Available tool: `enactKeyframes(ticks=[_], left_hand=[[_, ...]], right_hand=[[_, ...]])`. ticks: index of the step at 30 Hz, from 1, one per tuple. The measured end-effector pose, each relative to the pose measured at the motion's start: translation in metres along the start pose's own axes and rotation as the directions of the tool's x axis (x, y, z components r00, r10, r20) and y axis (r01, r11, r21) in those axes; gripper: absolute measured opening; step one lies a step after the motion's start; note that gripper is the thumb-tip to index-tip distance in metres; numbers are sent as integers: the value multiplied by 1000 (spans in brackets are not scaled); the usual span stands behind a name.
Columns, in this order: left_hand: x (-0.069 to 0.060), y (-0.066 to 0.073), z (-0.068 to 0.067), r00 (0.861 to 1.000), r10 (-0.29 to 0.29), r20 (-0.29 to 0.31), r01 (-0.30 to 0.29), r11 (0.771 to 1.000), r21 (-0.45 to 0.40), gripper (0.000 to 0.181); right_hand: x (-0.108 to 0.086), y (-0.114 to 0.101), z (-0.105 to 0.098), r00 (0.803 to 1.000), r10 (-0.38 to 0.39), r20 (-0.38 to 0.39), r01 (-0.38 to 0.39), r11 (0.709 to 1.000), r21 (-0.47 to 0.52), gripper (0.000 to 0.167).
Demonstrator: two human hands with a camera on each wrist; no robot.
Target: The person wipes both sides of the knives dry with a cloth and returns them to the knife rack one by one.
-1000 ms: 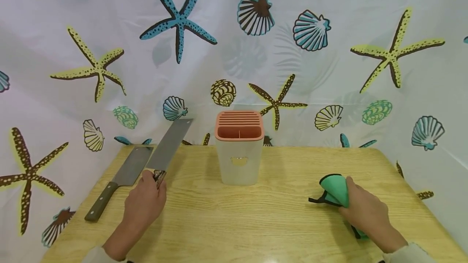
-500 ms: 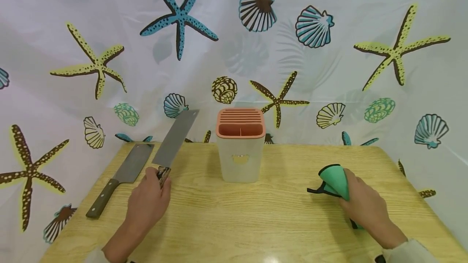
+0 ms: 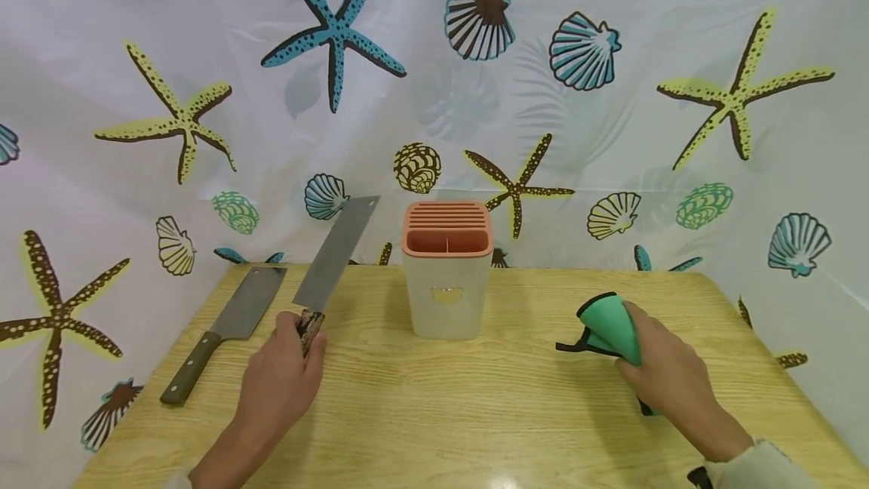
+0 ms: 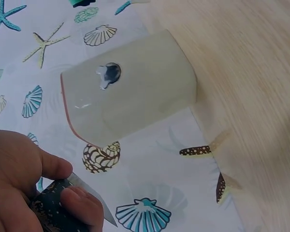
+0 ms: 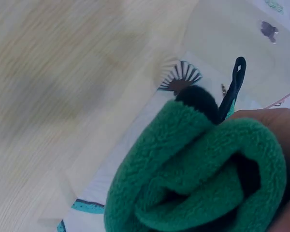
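Left of the box (image 3: 446, 296), the left hand (image 3: 281, 376) grips a knife (image 3: 333, 259) by its handle (image 3: 310, 327), probably so the blade (image 3: 342, 244) points away, and right of the box the right hand (image 3: 670, 370) holds a bunched cloth (image 3: 613, 327).

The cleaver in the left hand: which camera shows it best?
The head view: it shows the cleaver with its whole blade and some of its handle. The left wrist view catches only some handle and a blade sliver; the right wrist view shows none of it.
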State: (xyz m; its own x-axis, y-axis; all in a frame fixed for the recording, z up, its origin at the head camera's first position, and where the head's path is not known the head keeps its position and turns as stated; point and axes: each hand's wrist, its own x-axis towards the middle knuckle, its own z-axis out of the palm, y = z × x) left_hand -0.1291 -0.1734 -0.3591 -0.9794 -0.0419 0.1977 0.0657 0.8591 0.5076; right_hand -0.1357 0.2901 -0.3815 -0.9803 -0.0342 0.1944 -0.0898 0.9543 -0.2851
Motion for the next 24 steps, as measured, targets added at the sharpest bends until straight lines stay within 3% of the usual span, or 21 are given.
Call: enactKeyframes(ticks=[4,14,19,24], left_hand=[[-4,8,-3,1000,26,-6,-26,1000,-8,42],[-10,25,-10,1000,21,8,-21,999,-35,40],[-16,33,-9,999,33,25,-31,998,-61,39],[-22,35,-8,997,78,-23,-79,994,-71,35]], right_hand=[[0,-7,-2,1000,-26,-18,26,999,39,81],[2,-12,-7,996,-55,-74,62,994,91,80],[5,-17,-11,988,-72,-136,87,991,106,79],[5,-21,-15,982,-72,-174,94,988,125,80]])
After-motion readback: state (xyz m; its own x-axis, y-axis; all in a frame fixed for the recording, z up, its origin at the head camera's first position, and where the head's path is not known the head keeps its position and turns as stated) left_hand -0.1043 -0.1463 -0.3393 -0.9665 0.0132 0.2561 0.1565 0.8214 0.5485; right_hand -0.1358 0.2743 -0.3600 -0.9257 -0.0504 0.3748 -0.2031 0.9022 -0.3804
